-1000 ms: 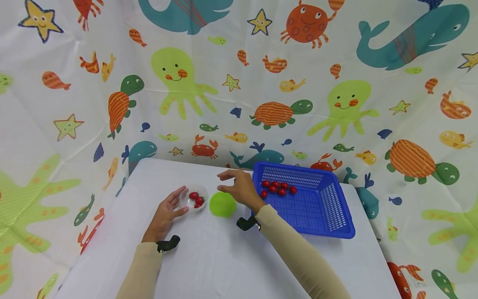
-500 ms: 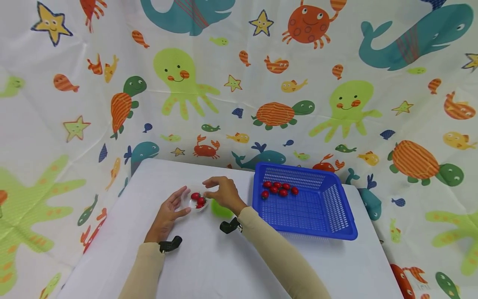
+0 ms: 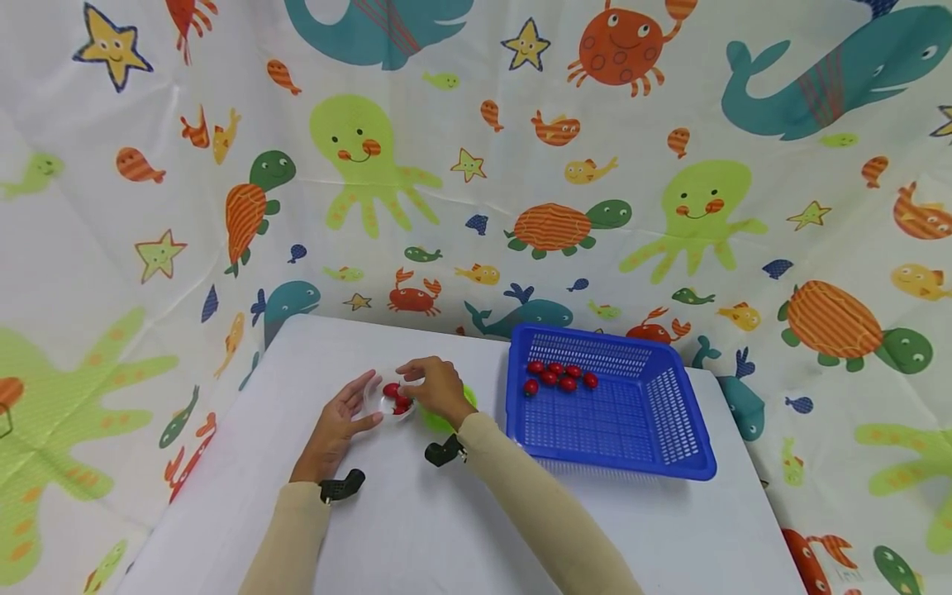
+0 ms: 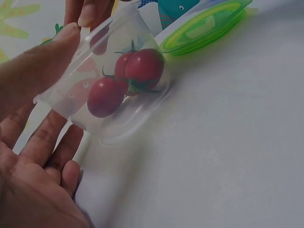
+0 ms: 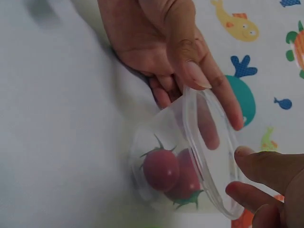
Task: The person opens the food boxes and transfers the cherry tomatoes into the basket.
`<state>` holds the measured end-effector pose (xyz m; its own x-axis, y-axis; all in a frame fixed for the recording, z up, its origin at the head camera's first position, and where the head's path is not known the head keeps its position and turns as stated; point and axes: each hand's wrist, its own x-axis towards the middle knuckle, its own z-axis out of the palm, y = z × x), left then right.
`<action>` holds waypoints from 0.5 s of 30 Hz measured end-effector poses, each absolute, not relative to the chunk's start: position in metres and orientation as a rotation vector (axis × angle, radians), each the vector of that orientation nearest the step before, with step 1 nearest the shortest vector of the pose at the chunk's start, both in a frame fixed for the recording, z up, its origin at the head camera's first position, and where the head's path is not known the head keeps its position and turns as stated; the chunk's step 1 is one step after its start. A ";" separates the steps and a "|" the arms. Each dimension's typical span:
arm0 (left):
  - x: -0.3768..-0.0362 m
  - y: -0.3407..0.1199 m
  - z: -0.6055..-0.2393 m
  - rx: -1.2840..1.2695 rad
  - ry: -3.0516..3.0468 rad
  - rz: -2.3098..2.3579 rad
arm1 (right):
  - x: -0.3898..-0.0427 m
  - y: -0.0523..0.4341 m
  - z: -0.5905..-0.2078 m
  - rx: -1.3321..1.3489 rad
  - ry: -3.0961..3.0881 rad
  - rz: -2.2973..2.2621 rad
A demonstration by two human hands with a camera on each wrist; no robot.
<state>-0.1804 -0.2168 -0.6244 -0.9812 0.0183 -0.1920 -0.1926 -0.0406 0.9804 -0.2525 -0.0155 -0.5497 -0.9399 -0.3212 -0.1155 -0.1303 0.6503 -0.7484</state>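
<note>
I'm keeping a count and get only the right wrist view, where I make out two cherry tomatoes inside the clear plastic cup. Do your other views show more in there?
Observer: Yes, the left wrist view shows three cherry tomatoes in the clear plastic cup.
Operator: Any outside it, for my tally?
Observer: The head view shows seven more cherry tomatoes, grouped toward the far left corner of a blue plastic basket.
Operator: And is there anything like a lid around?
Observer: A green lid lies on the white table, just right of the cup from the person's side.
</note>
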 end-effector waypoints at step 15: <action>-0.180 -0.216 -0.622 -0.176 2.041 2.188 | -0.246 -0.038 -0.554 -0.421 2.783 -0.855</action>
